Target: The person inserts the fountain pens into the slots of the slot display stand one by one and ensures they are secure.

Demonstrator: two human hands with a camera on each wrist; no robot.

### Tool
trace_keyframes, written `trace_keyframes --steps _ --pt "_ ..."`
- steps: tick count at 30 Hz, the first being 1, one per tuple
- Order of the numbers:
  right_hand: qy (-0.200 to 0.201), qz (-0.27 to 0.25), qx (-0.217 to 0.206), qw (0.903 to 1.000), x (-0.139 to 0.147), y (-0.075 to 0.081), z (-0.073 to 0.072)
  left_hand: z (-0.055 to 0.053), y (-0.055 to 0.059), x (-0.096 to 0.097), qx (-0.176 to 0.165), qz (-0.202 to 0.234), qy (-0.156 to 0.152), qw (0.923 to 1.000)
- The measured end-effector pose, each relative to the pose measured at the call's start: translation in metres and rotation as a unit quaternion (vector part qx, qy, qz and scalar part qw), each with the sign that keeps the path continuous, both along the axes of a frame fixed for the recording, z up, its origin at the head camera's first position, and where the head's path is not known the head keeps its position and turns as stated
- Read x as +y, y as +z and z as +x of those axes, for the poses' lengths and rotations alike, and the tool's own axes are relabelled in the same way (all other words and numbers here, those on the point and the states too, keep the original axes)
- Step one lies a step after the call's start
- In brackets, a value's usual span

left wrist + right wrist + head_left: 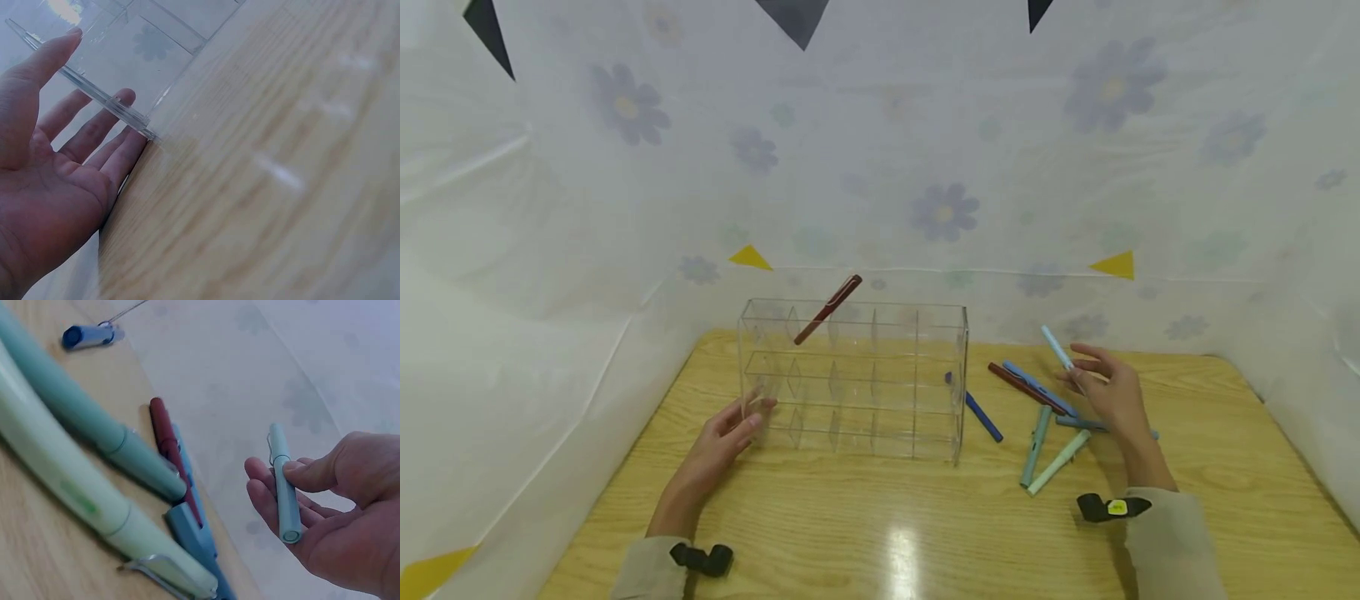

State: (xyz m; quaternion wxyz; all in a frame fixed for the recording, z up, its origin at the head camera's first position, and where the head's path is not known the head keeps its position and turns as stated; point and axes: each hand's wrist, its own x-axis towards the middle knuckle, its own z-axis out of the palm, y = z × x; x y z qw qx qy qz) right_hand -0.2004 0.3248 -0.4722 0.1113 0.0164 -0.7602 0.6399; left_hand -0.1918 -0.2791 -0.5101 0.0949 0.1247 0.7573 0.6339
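Note:
A transparent multi-compartment pen organizer [865, 408] stands upright on the table. My left hand [724, 437] holds its left end, the thumb [57, 55] in front of the edge and the fingers around the side. A dark red pen [828, 309] leans in the top row, its upper end sticking out. Above the table on the right, my right hand [1112, 396] pinches a pale blue pen [287, 503] between thumb and fingers. Under and beside that hand lie another dark red pen [1017, 382], a light blue pen [1037, 387] and a grey-blue pen [1077, 423].
Nearer the front lie a dark green pen [1036, 447] and a light green pen [1058, 463]. By the organizer's right end rests a dark blue pen [984, 418], partly seen through the clear plastic. White flowered sheeting [865, 150] encloses the wooden table [820, 517].

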Motion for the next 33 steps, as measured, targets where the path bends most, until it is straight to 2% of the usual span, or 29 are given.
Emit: trace_keyframes --steps 3,7,9,14,20,23,27,33 --pt "0.007 0.030 0.007 0.9995 -0.004 0.008 0.002 -0.001 0.000 0.000 0.000 0.003 -0.001 1.0000" --pt "-0.019 0.087 0.020 0.9959 -0.010 0.018 0.005 -0.002 0.001 0.000 0.000 0.004 -0.002 1.0000" --pt "-0.034 0.076 0.028 0.9961 -0.012 0.022 0.005 -0.002 0.001 0.000 -0.001 0.004 -0.001 1.0000" --pt "-0.065 -0.002 0.052 0.9965 -0.018 0.030 0.005 -0.001 0.001 0.000 0.001 0.003 -0.002 1.0000" --pt "-0.085 -0.020 0.076 0.9933 -0.029 0.041 0.010 -0.001 0.001 0.001 -0.004 0.004 0.001 1.0000" --pt "-0.077 -0.041 0.090 0.9921 -0.036 0.046 0.013 -0.002 0.001 0.000 -0.002 0.005 -0.003 1.0000" --pt "-0.047 -0.064 0.111 0.9906 -0.046 0.052 0.015 -0.002 0.002 -0.001 0.004 0.003 -0.009 0.9999" --pt "-0.009 -0.046 0.119 0.9918 -0.057 0.058 0.014 -0.001 0.002 -0.001 0.005 -0.004 -0.009 0.9999"
